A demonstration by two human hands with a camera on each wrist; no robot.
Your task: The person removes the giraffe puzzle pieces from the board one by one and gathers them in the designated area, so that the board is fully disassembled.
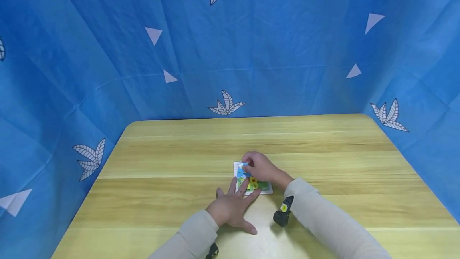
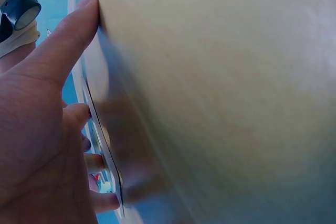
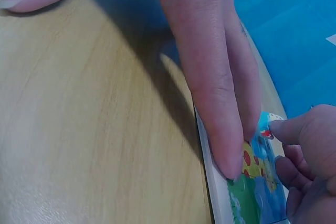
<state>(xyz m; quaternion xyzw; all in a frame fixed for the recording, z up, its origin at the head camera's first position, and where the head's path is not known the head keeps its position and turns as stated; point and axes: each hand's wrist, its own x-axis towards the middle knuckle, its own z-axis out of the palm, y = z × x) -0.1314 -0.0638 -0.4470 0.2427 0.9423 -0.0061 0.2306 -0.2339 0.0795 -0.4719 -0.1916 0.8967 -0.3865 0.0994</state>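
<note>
A small picture puzzle board (image 1: 266,192) with a white border lies on the table, showing a yellow, red-spotted animal on blue and green. My left hand (image 1: 231,209) is spread flat, its straight fingertips resting on the board's near and left parts. The left thumb (image 2: 65,43) reaches away from the board, close over the tabletop. My right hand (image 1: 261,167) comes over the board's far side from the right. Its thumb and forefinger pinch a small puzzle piece (image 3: 271,120), blue with white and red, at the far left part of the picture. Its other fingers are curled in.
The wooden table (image 1: 161,151) reaches out around the board on all sides. Behind and beside it hangs a blue curtain (image 1: 287,43) with leaf and triangle prints. A black wrist camera (image 1: 282,213) sits at the right sleeve, close above the tabletop.
</note>
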